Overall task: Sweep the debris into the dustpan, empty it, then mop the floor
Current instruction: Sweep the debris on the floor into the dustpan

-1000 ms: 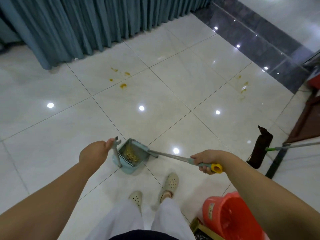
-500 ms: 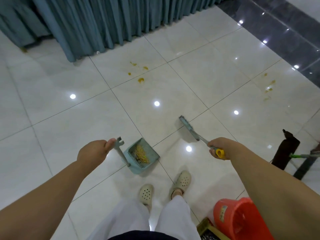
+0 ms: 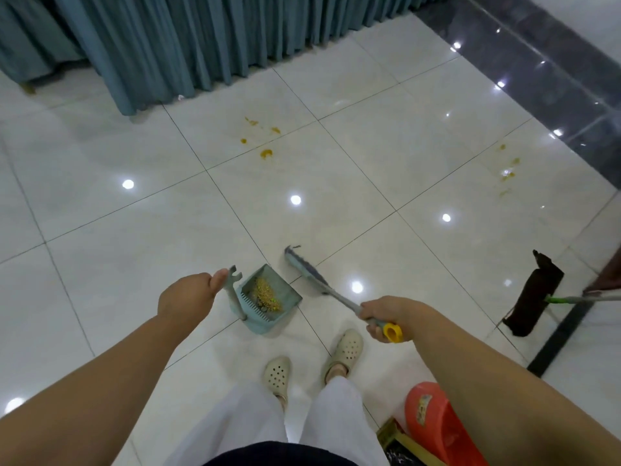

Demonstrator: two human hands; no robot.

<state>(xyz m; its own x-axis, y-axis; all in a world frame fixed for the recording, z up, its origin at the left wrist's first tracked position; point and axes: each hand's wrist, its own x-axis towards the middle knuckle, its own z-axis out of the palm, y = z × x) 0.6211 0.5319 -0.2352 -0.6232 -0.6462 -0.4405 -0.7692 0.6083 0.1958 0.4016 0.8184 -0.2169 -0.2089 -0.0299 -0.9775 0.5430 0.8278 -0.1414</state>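
A pale blue dustpan (image 3: 285, 299) rests on the white tiles in front of my feet, with yellow debris (image 3: 265, 294) piled inside. My left hand (image 3: 188, 297) grips the top of its upright handle (image 3: 232, 287). My right hand (image 3: 383, 314) is closed on a grey broom handle with a yellow end cap. The broom head (image 3: 302, 264) points away from me, just right of the pan. Yellow stains (image 3: 265, 153) mark the floor ahead, and more yellow stains (image 3: 505, 173) lie to the far right. A dark mop head (image 3: 534, 297) lies at the right.
Teal curtains (image 3: 201, 38) hang along the far edge. A dark glossy strip (image 3: 554, 79) runs along the far right. An orange bucket (image 3: 433, 428) stands by my right leg, beside a gold-edged box (image 3: 403, 445). My feet in cream clogs (image 3: 346, 348) stand behind the pan.
The broom head has swung out of the dustpan and now points forward at the pan's right side. My left hand keeps hold of the dustpan handle.
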